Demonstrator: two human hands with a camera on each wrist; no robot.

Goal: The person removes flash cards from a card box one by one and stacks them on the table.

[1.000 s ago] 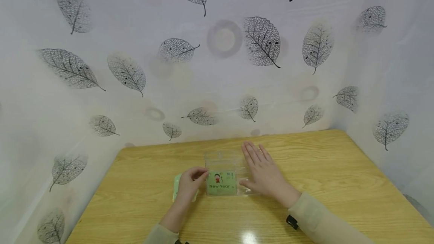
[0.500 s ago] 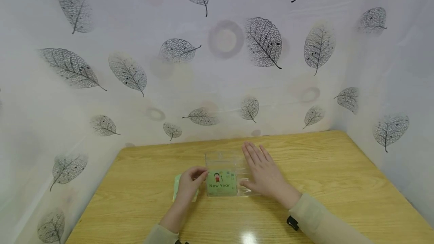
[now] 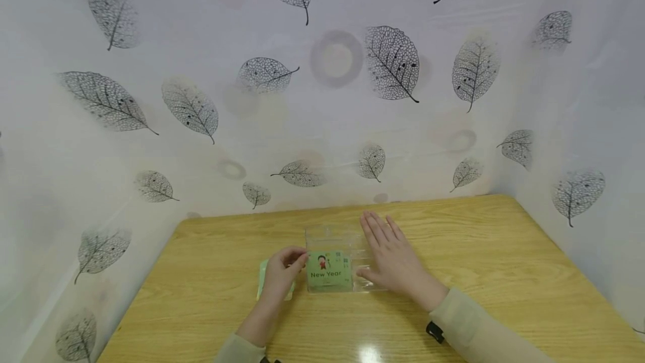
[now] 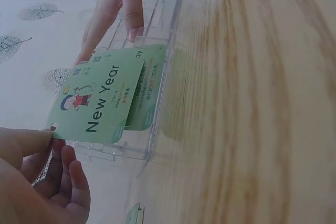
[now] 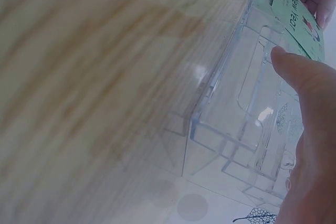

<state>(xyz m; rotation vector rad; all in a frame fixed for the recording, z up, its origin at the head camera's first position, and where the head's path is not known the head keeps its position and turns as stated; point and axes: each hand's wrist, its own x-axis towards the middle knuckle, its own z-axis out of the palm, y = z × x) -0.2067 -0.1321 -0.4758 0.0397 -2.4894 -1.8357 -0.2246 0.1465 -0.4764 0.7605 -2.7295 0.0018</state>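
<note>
My left hand [image 3: 283,273] pinches the corner of a green flashcard [image 4: 97,98] printed "New Year" with a small figure in red. The flashcard is tilted over a clear plastic box [image 5: 252,87] on the table. Under it, in the left wrist view, a second green card [image 4: 152,87] lies in one section of the box. Across the right part of the box rests my right hand [image 3: 390,254], its fingers straight and its thumb [image 5: 291,66] over the near part. The palm hides much of that side.
A small pile of green cards [image 3: 262,279] lies on the wooden table [image 3: 201,296] left of the box, partly hidden under my left hand and wrist. A white curtain [image 3: 322,116] with leaf prints hangs along the table's back edge and both sides.
The "New Year" flashcard has shifted slightly, its top edge a little higher and farther back. My left hand stays nearly in place, and my right hand keeps still on the box.
</note>
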